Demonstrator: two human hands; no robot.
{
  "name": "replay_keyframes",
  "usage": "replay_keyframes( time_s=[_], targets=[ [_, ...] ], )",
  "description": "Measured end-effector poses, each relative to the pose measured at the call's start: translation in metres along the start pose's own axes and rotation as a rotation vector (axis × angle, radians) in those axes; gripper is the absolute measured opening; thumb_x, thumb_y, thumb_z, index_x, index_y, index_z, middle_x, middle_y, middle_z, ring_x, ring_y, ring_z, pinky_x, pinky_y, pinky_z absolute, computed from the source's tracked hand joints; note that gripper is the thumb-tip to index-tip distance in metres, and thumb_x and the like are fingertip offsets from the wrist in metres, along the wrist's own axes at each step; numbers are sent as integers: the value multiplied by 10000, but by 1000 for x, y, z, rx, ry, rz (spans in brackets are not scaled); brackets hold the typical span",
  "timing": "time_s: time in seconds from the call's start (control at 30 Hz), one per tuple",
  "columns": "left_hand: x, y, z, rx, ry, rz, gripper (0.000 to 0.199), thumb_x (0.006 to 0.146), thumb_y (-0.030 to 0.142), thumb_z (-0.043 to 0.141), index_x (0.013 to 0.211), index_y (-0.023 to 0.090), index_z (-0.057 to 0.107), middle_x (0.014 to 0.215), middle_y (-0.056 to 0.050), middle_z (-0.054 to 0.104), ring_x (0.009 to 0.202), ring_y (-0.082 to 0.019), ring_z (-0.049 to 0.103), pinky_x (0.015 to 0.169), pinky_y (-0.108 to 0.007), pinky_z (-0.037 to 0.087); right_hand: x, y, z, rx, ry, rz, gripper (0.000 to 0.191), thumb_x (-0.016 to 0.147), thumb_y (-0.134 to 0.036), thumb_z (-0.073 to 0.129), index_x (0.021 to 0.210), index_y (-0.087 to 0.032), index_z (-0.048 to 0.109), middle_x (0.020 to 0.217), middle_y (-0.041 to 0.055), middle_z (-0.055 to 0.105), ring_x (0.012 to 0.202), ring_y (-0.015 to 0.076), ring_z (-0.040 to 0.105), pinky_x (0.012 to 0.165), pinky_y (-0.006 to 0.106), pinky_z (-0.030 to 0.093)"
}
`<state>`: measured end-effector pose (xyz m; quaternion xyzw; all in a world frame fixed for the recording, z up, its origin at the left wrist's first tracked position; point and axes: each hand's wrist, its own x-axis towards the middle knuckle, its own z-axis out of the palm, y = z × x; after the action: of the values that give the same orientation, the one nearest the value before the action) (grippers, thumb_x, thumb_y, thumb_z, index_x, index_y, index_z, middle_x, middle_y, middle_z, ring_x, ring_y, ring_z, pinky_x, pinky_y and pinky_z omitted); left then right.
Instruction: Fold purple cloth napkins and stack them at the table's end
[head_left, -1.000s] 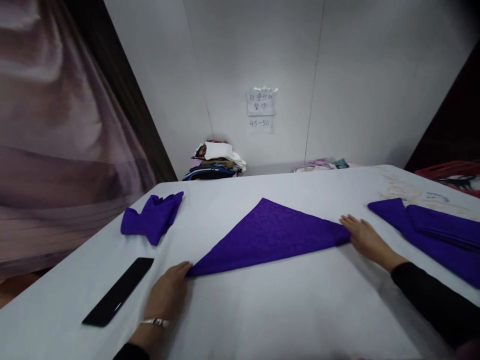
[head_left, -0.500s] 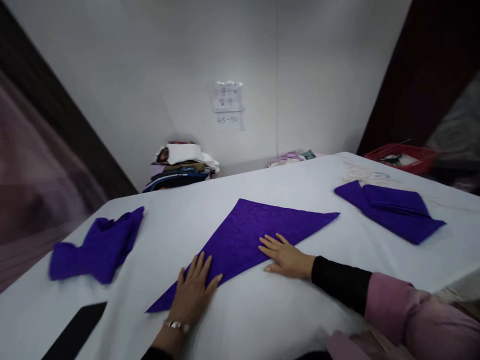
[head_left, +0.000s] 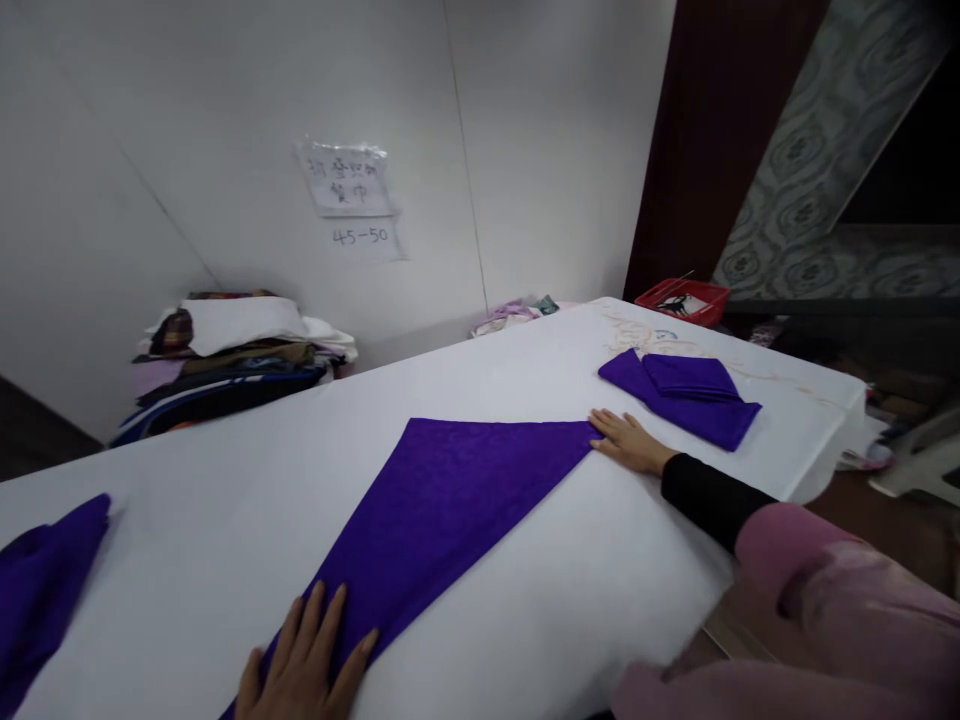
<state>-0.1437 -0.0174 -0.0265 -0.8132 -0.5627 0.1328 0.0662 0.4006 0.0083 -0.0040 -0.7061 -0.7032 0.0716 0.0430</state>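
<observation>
A purple cloth napkin (head_left: 450,500), folded into a triangle, lies flat on the white-covered table (head_left: 525,610). On its near left part rests my left hand (head_left: 304,660), palm down with the fingers spread. My right hand (head_left: 630,440) lies over the napkin's right-hand corner, fingers stretched out and covering the tip. The napkin's left tip is partly hidden by my left hand and the frame's lower edge.
Folded purple cloths (head_left: 694,400) lie at the right, and a crumpled purple cloth (head_left: 49,590) at the left edge. A stack of clothes (head_left: 240,350) stands behind the table by the wall. A red basket (head_left: 686,300) sits past the far right corner.
My right hand has slid along the napkin's near edge from about its middle to the right corner. My left hand still lies on the left part. The view has turned right.
</observation>
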Motion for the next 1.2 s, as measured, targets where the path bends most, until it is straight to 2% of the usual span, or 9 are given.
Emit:
replay_keyframes(
  time_s=[0.17,0.3,0.4,0.5,0.57,0.67,0.87,1.03,1.2],
  targets=[
    [-1,1,1,-89,61,-1,498,782,309,451,1278,323,487,1497,6,209,1391,-280,23,1076,-572,49,9,21,2,-9,11,92,647,899,-564,212,1427,-193,265,1496,89,202,1377,250,129,1089,509,127],
    [-1,4,-1,-235,152,-77,575,820,429,375,1360,231,383,1489,-44,238,1391,-247,92,1094,-535,94,7,3,0,75,102,116,628,906,-543,233,1408,-173,305,1479,124,244,1373,248,151,1087,498,160],
    [-4,7,-7,-404,238,-169,629,848,482,306,1398,177,300,1485,-74,253,1381,-225,159,1100,-504,157,-1,-24,0,103,185,-53,587,906,-509,303,1385,-174,352,1455,121,308,1365,254,185,1090,501,159],
    [-6,7,-16,-515,308,-218,563,852,483,332,1341,212,402,1463,-62,318,1355,-230,248,1103,-498,174,-9,-43,2,99,202,-259,469,912,-406,346,1327,-210,442,1404,87,409,1345,248,252,1088,504,172],
    [-4,5,-26,-553,328,-244,522,848,490,361,1275,216,486,1428,-62,386,1316,-234,334,1095,-468,230,-7,-45,3,98,213,-302,428,904,-360,366,1288,-215,489,1359,82,469,1321,252,308,1081,507,194],
    [10,2,-44,-562,270,-270,521,849,486,384,1243,171,516,1369,-87,465,1249,-231,426,1055,-392,325,9,-42,2,93,220,-269,417,887,-335,387,1254,-196,524,1287,97,540,1255,269,411,1053,488,269],
    [63,4,-77,-466,91,-282,428,869,352,400,1227,143,506,1213,-107,583,1130,-236,506,976,-339,362,57,-48,-9,-13,90,-181,403,856,-287,427,1203,-133,563,1156,152,609,1050,265,574,904,367,426],
    [100,12,-83,-494,58,-368,385,849,350,418,1162,158,534,1180,-132,565,1003,-232,583,814,-324,432,76,-56,-14,-114,3,-193,331,845,-278,456,1097,-134,617,1020,156,624,920,250,599,799,332,444],
    [126,13,-83,-563,17,-438,316,799,375,483,1024,171,569,1026,-108,647,944,-236,612,732,-310,435,85,-54,-18,14,-78,-155,247,804,-249,501,1011,-178,616,974,101,652,871,213,605,753,287,433]
  ],
)
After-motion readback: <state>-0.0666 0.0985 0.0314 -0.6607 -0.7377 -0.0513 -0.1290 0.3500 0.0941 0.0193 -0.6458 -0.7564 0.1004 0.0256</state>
